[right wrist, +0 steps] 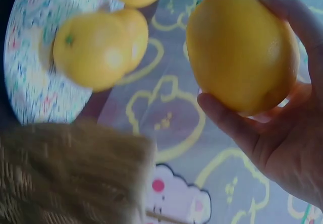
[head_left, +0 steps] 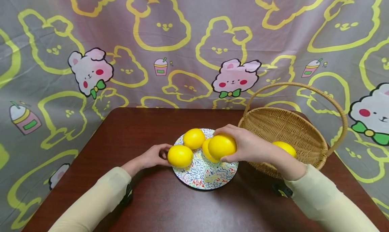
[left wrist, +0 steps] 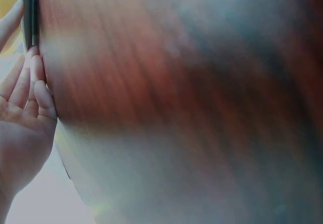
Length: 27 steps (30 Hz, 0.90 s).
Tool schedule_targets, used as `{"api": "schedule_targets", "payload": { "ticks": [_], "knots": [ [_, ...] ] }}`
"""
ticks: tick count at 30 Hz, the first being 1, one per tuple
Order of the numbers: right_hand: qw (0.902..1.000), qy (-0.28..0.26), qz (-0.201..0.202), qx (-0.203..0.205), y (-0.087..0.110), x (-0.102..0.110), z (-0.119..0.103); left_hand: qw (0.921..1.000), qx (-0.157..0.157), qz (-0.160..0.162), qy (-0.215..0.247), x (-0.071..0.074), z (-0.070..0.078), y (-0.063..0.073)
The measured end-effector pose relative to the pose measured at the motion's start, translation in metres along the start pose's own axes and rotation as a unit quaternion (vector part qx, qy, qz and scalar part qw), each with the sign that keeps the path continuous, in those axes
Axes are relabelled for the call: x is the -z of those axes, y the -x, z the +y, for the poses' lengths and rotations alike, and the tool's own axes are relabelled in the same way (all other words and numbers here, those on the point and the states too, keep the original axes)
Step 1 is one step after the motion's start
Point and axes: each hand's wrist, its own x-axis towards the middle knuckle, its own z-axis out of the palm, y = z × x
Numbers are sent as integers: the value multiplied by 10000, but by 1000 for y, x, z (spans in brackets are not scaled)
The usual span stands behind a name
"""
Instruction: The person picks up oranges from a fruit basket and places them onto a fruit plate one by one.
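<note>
A round plate with a colourful scribble pattern carries several yellow citrus fruits, including a left one and a back one. My left hand is at the plate's left side, close to the left fruit. In the left wrist view, its bent fingers meet the plate's dark rim. My right hand grips another citrus fruit over the plate's right part, thumb and fingers round its sides. This held fruit partly covers one on the plate behind it.
A wicker basket with a tall hoop handle stands right of the plate, tipped toward me. One yellow fruit lies in it, partly behind my right forearm. The brown wooden table ends at a patterned curtain.
</note>
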Motion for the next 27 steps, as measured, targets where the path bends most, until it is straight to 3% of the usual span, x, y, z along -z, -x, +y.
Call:
{"api": "schedule_targets", "payload": {
  "ticks": [10, 20, 27],
  "knots": [
    [9999, -118, 88, -39, -6, -38, -14, 10000, 37, -7, 19, 1, 1, 0],
    [9996, -172, 197, -113, -12, -76, 3, 10000, 7, -26, 48, 0, -1, 0],
    [9994, -138, 202, -264, -11, -89, 11, 10000, -19, -12, 33, 0, 0, 0]
  ]
}}
